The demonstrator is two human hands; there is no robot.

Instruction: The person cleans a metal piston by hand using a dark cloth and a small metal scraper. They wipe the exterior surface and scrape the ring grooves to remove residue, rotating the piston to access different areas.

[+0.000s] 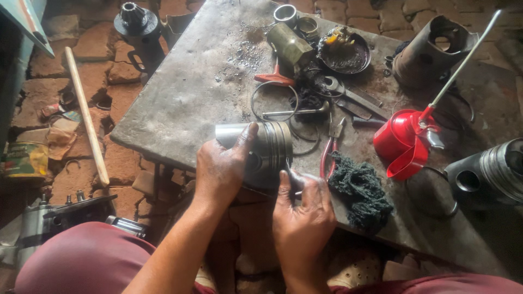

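Note:
My left hand (220, 169) grips a grey metal piston (261, 147) lying on its side at the near edge of a metal table (180, 92). Its thumb lies over the piston's skirt. My right hand (302, 209) is just below the piston's ringed crown and pinches a small thin metal piece (289, 173) against the ring grooves. Both hands are greasy.
Red-handled pliers (328, 155) and a dark rag (362, 190) lie just right of my hands. Loose piston rings (274, 102), a valve, a red oil can (406, 141), a second piston (490, 174), a cylinder sleeve (430, 49) and a dirty bowl (343, 54) crowd the table. A wooden stick (87, 117) lies on the brick floor.

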